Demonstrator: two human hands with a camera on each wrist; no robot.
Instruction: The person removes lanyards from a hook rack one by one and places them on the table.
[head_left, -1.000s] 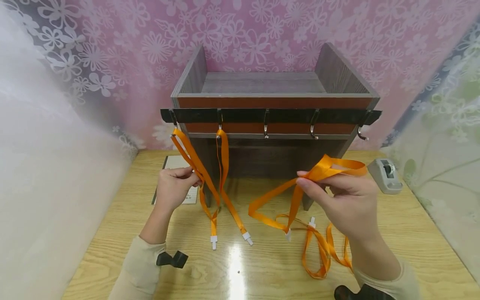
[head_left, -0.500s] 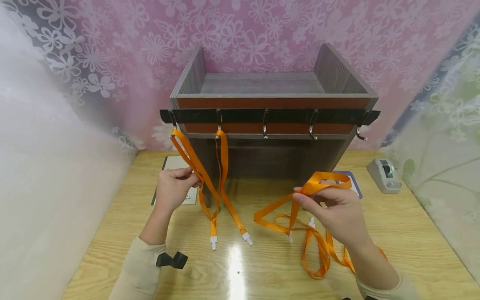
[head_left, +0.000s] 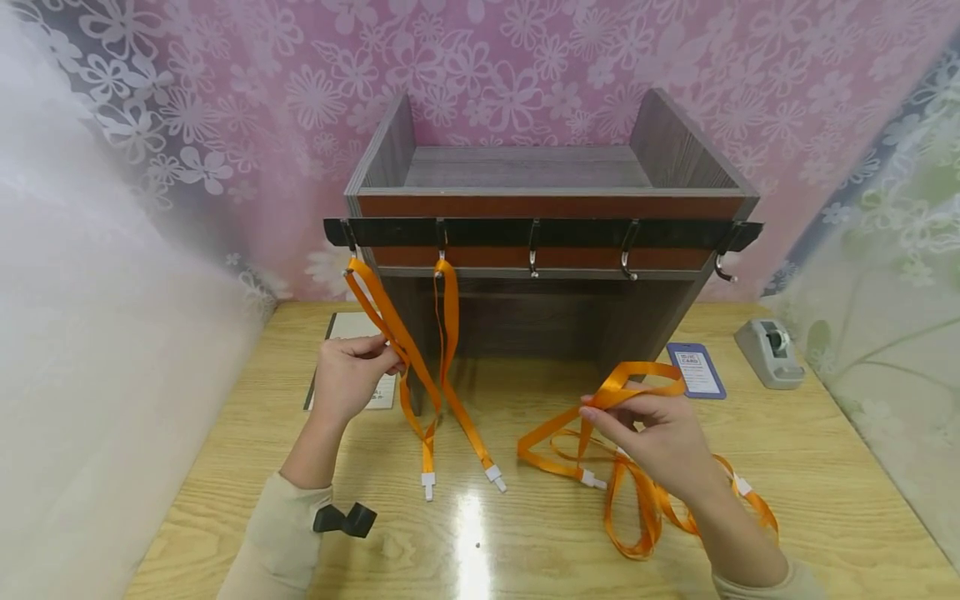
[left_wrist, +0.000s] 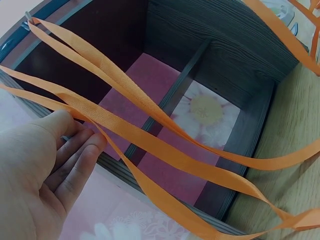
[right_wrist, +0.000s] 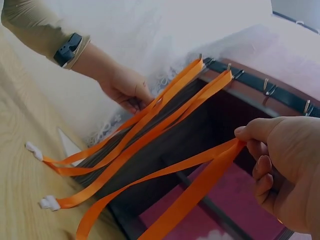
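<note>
My left hand (head_left: 347,375) pinches the strap of an orange lanyard (head_left: 384,307) that hangs from the leftmost hook. In the left wrist view its fingertips meet at the edge of that strap. A second orange lanyard (head_left: 451,317) hangs from the hook beside it. Both end in white clips low over the table. Between thumb and fingers, my right hand (head_left: 660,437) holds another orange lanyard (head_left: 637,367), one loop over the hand and the rest drooping to a white clip (head_left: 588,479). The right wrist view shows two of its straps running down from the pinch.
A black hook rail (head_left: 487,232) crosses the front of a grey wooden shelf (head_left: 525,167); its other three hooks hold nothing. More orange lanyards (head_left: 652,512) lie tangled under my right forearm. A blue-framed ID card (head_left: 696,371), a tape dispenser (head_left: 772,354) and a notepad (head_left: 351,323) lie around.
My right hand has moved down and left with its lanyard, and that lanyard's clip has sunk to the table. The ID card has come into view. My left hand stays put.
</note>
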